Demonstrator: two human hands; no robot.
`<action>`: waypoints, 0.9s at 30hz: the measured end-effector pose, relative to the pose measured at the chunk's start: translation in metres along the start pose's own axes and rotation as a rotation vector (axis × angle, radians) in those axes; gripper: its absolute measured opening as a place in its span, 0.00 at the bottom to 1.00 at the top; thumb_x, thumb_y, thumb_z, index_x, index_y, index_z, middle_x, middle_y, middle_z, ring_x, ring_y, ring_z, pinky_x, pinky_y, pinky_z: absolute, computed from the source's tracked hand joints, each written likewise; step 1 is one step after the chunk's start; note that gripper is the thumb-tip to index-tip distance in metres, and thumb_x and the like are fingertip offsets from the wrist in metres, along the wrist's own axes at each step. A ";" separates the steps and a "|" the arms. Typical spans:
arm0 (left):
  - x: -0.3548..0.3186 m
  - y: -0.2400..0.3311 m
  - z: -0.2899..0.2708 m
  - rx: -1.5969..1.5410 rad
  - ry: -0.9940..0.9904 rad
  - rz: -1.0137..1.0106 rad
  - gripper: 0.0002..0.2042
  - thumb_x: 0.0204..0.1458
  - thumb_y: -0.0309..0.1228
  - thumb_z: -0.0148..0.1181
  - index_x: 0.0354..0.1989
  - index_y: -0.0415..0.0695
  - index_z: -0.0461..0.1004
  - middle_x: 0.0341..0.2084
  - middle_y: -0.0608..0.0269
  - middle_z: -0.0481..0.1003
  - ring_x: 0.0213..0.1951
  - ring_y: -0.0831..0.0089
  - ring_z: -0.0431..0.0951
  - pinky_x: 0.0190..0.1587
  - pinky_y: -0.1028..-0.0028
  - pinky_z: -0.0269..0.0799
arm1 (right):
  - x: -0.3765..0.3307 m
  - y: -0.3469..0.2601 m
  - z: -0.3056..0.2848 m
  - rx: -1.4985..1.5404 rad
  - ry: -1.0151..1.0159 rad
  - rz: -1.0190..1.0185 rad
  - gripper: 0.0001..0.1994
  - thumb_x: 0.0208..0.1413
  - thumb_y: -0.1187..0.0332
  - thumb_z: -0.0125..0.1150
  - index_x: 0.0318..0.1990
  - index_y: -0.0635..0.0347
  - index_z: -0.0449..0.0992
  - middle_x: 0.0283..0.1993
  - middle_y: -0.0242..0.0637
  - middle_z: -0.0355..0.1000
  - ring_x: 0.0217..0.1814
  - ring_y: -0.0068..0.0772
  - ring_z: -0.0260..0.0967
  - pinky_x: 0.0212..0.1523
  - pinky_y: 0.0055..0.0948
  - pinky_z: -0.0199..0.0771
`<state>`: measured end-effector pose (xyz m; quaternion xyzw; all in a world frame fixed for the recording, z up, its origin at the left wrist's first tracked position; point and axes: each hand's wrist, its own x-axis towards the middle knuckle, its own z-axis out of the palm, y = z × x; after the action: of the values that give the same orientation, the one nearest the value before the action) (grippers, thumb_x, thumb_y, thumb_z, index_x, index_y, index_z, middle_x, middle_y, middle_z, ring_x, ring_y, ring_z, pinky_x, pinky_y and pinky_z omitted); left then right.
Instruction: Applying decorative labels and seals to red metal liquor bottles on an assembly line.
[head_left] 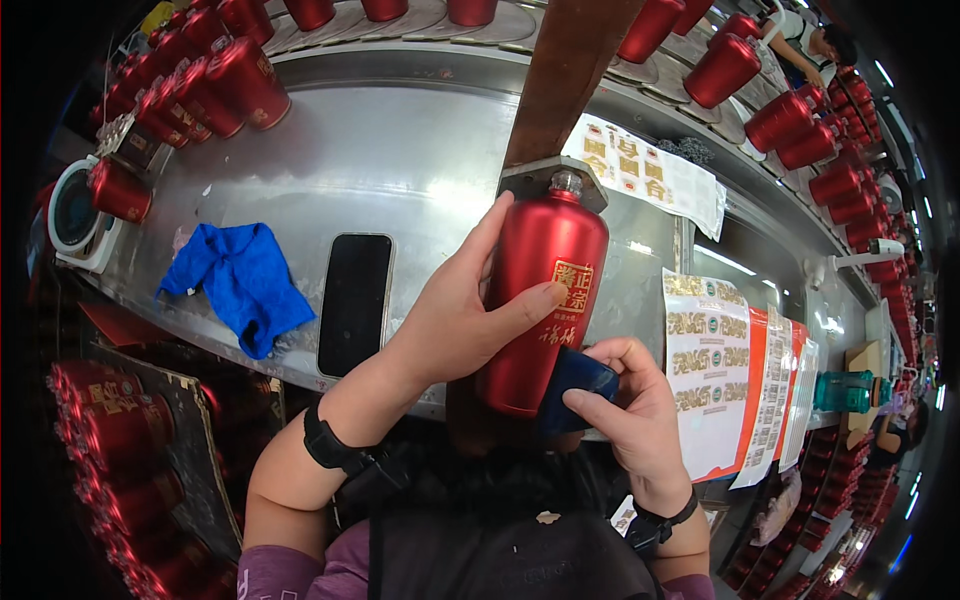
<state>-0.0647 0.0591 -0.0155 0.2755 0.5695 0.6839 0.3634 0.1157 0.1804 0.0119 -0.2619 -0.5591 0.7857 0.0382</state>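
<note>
A shiny red bottle [530,250] with gold lettering and a clear glass neck stands in front of me, tilted slightly. My left hand [475,300] wraps around its left side, the thumb lying across the front near the gold square. Against the bottle's lower right side, my right hand [635,400] pinches a dark blue flat piece [580,388], perhaps a scraper; its exact kind is unclear. Part of that piece touches or overlaps the bottle. Behind the neck sits a grey metal plate [590,183] joined to a brown post.
A blue cloth [240,285] and a black phone [356,305] lie on the metal bench [400,140] to the left. Sheets of gold labels [705,345] lie at right. More red bottles [245,85] stand along a conveyor and below the bench. Another person [810,50] works at the far right.
</note>
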 end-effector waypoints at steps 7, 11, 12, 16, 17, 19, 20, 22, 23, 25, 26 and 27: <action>-0.001 -0.002 0.001 -0.005 0.004 0.016 0.46 0.58 0.35 0.66 0.72 0.27 0.39 0.60 0.43 0.66 0.61 0.66 0.69 0.62 0.70 0.65 | -0.002 0.002 0.001 0.001 0.008 -0.019 0.16 0.56 0.82 0.64 0.50 0.62 0.69 0.43 0.33 0.75 0.44 0.18 0.73 0.44 0.18 0.72; -0.002 -0.003 0.001 0.006 0.006 -0.003 0.46 0.58 0.35 0.66 0.72 0.27 0.39 0.61 0.43 0.66 0.61 0.67 0.69 0.63 0.70 0.65 | -0.001 0.003 0.000 0.003 0.006 -0.014 0.16 0.56 0.82 0.64 0.50 0.62 0.69 0.43 0.33 0.75 0.44 0.17 0.73 0.44 0.18 0.72; -0.002 -0.003 0.000 0.005 0.006 -0.003 0.46 0.58 0.35 0.66 0.72 0.27 0.39 0.61 0.43 0.66 0.61 0.67 0.69 0.63 0.70 0.65 | 0.000 0.003 0.000 0.001 -0.003 -0.006 0.16 0.56 0.82 0.64 0.50 0.62 0.69 0.43 0.33 0.75 0.44 0.17 0.73 0.43 0.18 0.72; 0.000 -0.002 0.002 0.007 -0.004 0.005 0.46 0.57 0.35 0.66 0.72 0.27 0.39 0.61 0.44 0.65 0.61 0.67 0.69 0.63 0.70 0.65 | -0.002 0.000 -0.001 0.013 0.004 -0.002 0.16 0.56 0.82 0.64 0.50 0.62 0.69 0.43 0.32 0.74 0.44 0.17 0.73 0.43 0.18 0.72; 0.000 -0.002 0.001 0.010 -0.001 0.002 0.46 0.57 0.35 0.66 0.72 0.27 0.39 0.61 0.44 0.65 0.61 0.67 0.69 0.63 0.70 0.65 | -0.001 0.001 0.000 0.010 0.001 -0.012 0.16 0.56 0.82 0.64 0.50 0.62 0.69 0.43 0.32 0.74 0.44 0.17 0.72 0.43 0.18 0.72; 0.001 -0.001 0.000 0.012 0.003 0.000 0.46 0.57 0.35 0.66 0.72 0.27 0.39 0.61 0.44 0.65 0.61 0.66 0.69 0.63 0.70 0.65 | 0.001 0.003 0.000 0.006 -0.002 -0.022 0.17 0.56 0.82 0.64 0.51 0.62 0.69 0.43 0.32 0.74 0.44 0.17 0.72 0.44 0.18 0.72; 0.001 0.000 0.001 0.014 0.008 -0.002 0.46 0.58 0.35 0.66 0.72 0.27 0.39 0.61 0.44 0.65 0.61 0.66 0.69 0.63 0.70 0.65 | 0.001 0.004 -0.001 0.006 -0.006 -0.021 0.17 0.56 0.82 0.64 0.51 0.61 0.69 0.43 0.32 0.74 0.44 0.17 0.72 0.44 0.18 0.72; 0.001 0.001 0.000 0.010 0.006 -0.008 0.46 0.58 0.35 0.66 0.72 0.27 0.39 0.62 0.44 0.65 0.62 0.67 0.69 0.63 0.70 0.64 | 0.001 0.004 -0.001 0.006 -0.010 -0.022 0.17 0.56 0.82 0.64 0.51 0.61 0.69 0.43 0.32 0.74 0.44 0.17 0.72 0.44 0.18 0.72; 0.001 0.001 0.000 0.007 0.003 -0.015 0.46 0.58 0.35 0.66 0.72 0.27 0.39 0.62 0.44 0.65 0.62 0.67 0.68 0.63 0.70 0.64 | 0.001 0.003 -0.002 0.007 -0.019 -0.021 0.17 0.56 0.82 0.64 0.51 0.61 0.69 0.44 0.32 0.74 0.45 0.17 0.72 0.45 0.18 0.72; -0.001 0.002 0.003 0.002 0.019 -0.016 0.47 0.56 0.37 0.68 0.72 0.27 0.39 0.62 0.42 0.64 0.63 0.64 0.67 0.64 0.69 0.64 | 0.000 0.001 -0.004 0.009 -0.030 -0.026 0.17 0.56 0.82 0.64 0.51 0.61 0.69 0.44 0.32 0.74 0.45 0.17 0.73 0.45 0.18 0.72; 0.000 0.002 0.004 -0.004 0.031 -0.019 0.49 0.54 0.39 0.69 0.72 0.26 0.39 0.63 0.40 0.63 0.64 0.62 0.67 0.64 0.68 0.63 | 0.000 0.001 -0.006 0.020 -0.022 -0.031 0.17 0.56 0.82 0.64 0.51 0.61 0.69 0.44 0.33 0.74 0.45 0.18 0.73 0.46 0.18 0.72; -0.001 0.001 0.004 -0.001 0.025 -0.013 0.49 0.54 0.39 0.69 0.72 0.26 0.39 0.63 0.40 0.63 0.64 0.62 0.67 0.64 0.68 0.63 | 0.000 0.000 -0.007 0.032 -0.014 -0.037 0.17 0.56 0.82 0.64 0.51 0.62 0.70 0.45 0.33 0.75 0.46 0.18 0.73 0.46 0.18 0.72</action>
<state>-0.0606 0.0605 -0.0137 0.2630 0.5756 0.6850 0.3608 0.1194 0.1867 0.0104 -0.2454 -0.5513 0.7957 0.0529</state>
